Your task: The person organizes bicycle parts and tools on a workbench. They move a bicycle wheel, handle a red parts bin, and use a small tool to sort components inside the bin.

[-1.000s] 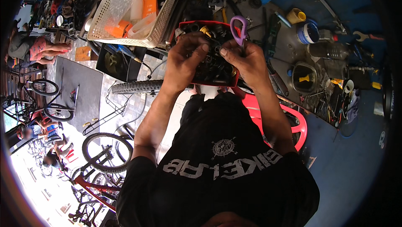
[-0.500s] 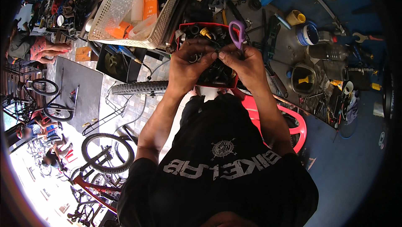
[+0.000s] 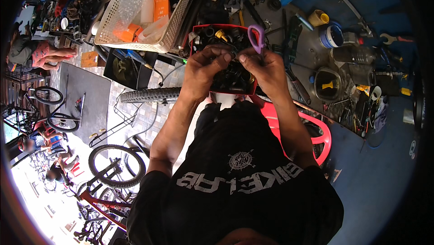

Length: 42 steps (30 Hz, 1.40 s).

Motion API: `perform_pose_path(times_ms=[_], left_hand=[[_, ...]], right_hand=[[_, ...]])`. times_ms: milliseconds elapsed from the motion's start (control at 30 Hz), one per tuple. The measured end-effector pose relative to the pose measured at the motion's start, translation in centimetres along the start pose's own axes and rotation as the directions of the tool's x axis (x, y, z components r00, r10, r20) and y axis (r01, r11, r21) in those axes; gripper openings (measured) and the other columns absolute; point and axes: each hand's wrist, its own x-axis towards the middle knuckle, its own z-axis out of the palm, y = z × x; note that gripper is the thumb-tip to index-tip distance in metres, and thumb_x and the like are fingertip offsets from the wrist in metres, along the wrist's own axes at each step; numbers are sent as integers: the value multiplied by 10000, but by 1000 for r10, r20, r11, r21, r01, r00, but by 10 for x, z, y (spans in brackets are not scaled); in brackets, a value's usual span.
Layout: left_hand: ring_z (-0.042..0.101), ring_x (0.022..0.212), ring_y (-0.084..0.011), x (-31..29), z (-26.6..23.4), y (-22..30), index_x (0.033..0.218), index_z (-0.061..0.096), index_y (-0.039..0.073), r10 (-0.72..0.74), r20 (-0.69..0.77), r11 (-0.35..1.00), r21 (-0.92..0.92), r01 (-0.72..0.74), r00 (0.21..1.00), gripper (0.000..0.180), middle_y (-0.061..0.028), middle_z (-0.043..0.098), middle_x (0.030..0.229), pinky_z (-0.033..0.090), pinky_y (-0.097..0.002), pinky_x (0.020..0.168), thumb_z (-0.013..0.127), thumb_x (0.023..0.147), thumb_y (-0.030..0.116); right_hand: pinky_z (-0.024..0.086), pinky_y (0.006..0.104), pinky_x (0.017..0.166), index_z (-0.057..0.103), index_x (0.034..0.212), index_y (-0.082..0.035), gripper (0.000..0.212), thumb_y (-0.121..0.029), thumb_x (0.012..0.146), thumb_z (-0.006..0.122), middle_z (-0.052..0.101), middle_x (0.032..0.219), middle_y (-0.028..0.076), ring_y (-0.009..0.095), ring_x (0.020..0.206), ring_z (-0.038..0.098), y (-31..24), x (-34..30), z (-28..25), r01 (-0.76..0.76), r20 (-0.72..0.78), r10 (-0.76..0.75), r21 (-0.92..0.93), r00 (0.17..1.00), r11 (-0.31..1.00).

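My left hand and my right hand meet fingertip to fingertip over a red box full of dark small parts. Between their thumbs and forefingers is a small dark piece, too small to name. Closed in a pinch, my left hand has its other fingers curled over the box. A pair of scissors with a purple handle pokes out beyond the fingers of my right hand; its blades are hidden. Inside the box, close to my left fingers, lies a yellow-and-black part.
Left of the box stands a cream plastic basket with bubble wrap and orange packaging. Tools, bottles and a square tub crowd the bench at right. A red chair is beside me; a tire and bicycles are at left.
My thumbs have drawn slightly apart over the box. The scissors handle has tilted and dropped a little with my right hand.
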Motion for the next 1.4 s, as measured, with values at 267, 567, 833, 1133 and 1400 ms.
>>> perform_pose_path(times_ms=[267, 567, 833, 1133, 1400], left_hand=[[669, 1039, -111, 0, -1, 2, 1125, 807, -7, 17, -26, 1000, 24, -17, 1000, 200, -33, 756, 1110, 506, -285, 954, 824, 1006, 153], [683, 1153, -156, -3, -3, 7, 1104, 814, -18, 49, 2, 981, 190, -48, 999, 209, -80, 723, 1257, 514, -318, 1026, 864, 956, 121], [672, 1218, -185, -4, -3, 5, 1088, 813, -13, 68, 7, 972, 227, -68, 998, 190, -103, 699, 1309, 514, -341, 1064, 861, 938, 92], [662, 1259, -227, -3, -2, 7, 1054, 810, -1, 177, 41, 921, 346, -180, 983, 168, -130, 701, 1313, 513, -367, 1077, 860, 924, 93], [612, 1344, -277, 2, -7, 25, 1042, 822, 28, 191, 122, 885, 407, -225, 974, 200, -156, 702, 1334, 481, -428, 1117, 875, 891, 146]], right_hand=[[449, 250, 660, 803, 1155, -37, 163, -103, 1007, 817, 580, 741, -69, 32, 707, 536, -4, -1, -5, 74, -45, -77, -76, 996, 994], [464, 228, 694, 784, 1180, -31, 212, -142, 1006, 831, 671, 807, -44, 31, 758, 599, 1, 1, -1, 152, 1, -153, -116, 988, 982], [446, 243, 691, 789, 1113, -14, 155, -122, 1005, 819, 656, 821, -47, 36, 760, 563, -4, -2, 1, 120, 30, -119, -62, 992, 991], [488, 289, 655, 737, 1032, -30, 135, -133, 962, 789, 678, 797, 15, 81, 703, 591, -5, -1, 2, 115, 48, -108, -192, 993, 975], [480, 317, 639, 706, 993, -39, 156, -170, 950, 778, 662, 774, 70, 126, 677, 573, -13, -3, 6, 231, 59, -224, -240, 973, 943]])
